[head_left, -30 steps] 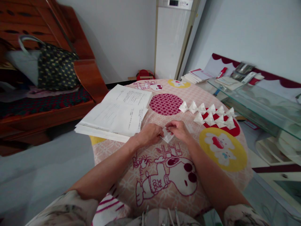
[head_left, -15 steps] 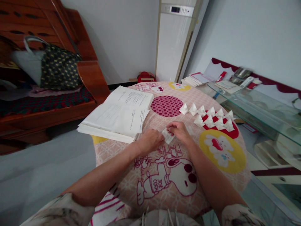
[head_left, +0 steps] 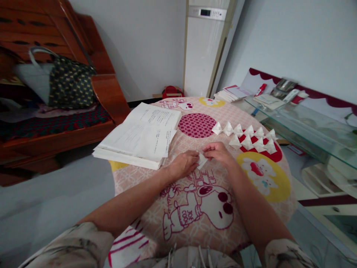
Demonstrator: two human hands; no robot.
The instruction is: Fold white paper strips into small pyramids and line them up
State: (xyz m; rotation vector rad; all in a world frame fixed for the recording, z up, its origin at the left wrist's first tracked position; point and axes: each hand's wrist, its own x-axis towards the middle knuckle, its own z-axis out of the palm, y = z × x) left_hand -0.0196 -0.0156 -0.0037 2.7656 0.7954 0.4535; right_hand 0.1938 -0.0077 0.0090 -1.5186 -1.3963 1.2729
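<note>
- One round table (head_left: 131,180) takes up the middle of the frame, its pink patterned cloth printed with a Snoopy figure (head_left: 192,212) towards the lower centre.
- Across the upper left stands a reddish-brown wooden settee (head_left: 108,96), a dark, light-flecked bag (head_left: 73,83) resting on its seat.
- Over at the right edge, glass shelving (head_left: 304,128) carries a steel container (head_left: 284,87) and other small items.
- A white floor-standing air conditioner (head_left: 199,54) rises at upper centre, against the wall.
- On the table, left of centre, lies a thick open book (head_left: 139,130) with printed pages.
- The person's left hand (head_left: 182,164), mid-frame, has its fingers bent close together over the left edge of the paper, holding it; I can't see where the thumb sits.
- Just beside it, the right hand (head_left: 219,152) pinches the paper's upper right edge, thumb and forefinger drawn together.
- Ten folded white paper pieces (head_left: 247,142) stand in two rows right of centre, six behind and four in front.
- Between the two hands, near the frame's centre, is the small white paper (head_left: 202,161), its folds too blurred to make out.
</note>
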